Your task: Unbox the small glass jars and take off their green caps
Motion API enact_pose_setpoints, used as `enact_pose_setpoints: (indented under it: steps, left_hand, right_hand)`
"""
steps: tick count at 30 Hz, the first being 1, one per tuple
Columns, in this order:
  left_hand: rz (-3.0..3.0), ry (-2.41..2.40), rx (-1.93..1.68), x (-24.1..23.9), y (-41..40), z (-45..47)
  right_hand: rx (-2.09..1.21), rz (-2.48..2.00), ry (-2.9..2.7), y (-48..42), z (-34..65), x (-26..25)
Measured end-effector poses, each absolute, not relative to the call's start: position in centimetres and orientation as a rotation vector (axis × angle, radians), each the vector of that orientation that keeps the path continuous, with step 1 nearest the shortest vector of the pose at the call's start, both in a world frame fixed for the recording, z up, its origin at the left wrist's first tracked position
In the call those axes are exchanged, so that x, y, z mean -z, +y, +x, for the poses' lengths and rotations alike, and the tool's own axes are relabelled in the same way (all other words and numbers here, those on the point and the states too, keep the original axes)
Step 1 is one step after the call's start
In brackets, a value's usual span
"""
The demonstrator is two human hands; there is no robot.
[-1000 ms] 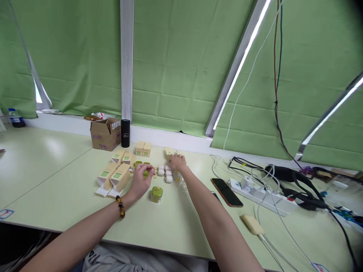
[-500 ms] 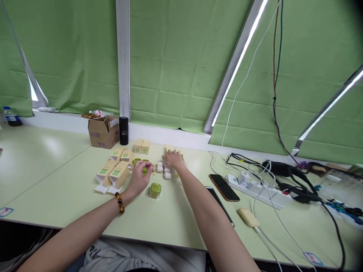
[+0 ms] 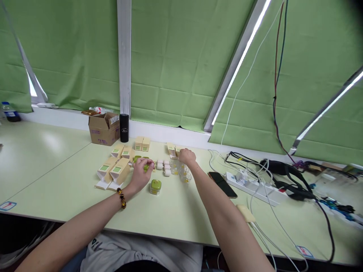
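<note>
The left hand [image 3: 141,174] curled near green lids [image 3: 137,157], the right hand [image 3: 187,155] by clear jars [image 3: 185,177]; exact opening and any hold were unclear.

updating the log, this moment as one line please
left hand: at green lids, grip unclear | right hand: at beige cartons, grip unclear | green-lidded clear jar: upright, apart from both hands

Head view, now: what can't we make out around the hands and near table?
All in the head view:
- Right hand: its back hides the fingertips; grip on the beige carton unclear.
- Left hand: covers part of the green lids; touching or not, can't tell.
- Carton labels: print too small.
- Cream case: left end behind right forearm.
</note>
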State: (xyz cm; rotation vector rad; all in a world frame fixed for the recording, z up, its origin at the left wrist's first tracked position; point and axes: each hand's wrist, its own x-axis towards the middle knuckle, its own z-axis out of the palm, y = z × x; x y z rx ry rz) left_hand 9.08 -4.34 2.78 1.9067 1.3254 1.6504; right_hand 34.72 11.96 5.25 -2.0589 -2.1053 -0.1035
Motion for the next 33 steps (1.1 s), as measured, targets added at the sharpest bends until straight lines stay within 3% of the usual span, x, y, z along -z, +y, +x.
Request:
enact_pose_setpoints:
  steps: [14, 22, 26, 33]
  left_hand:
    - [1.910, 1.338, -1.646, -2.8, -4.2, 9.0]
    - [1.917, 1.301, -1.628, -2.9, -4.2, 8.7]
    - [2.140, 1.117, -1.257, -4.2, -4.6, 7.3]
    - [2.495, 1.034, -0.588, -4.9, -4.7, 5.5]
  right_hand:
    - [-0.246, -1.987, -1.880, 13.5, 35.5, -3.8]
    - [-0.194, -1.680, -1.617, 10.0, 33.4, -5.8]
    - [-0.182, -1.454, -1.516, 6.2, 30.5, -5.9]
    - [-0.590, -0.987, -1.321, 0.0, 26.8, -1.9]
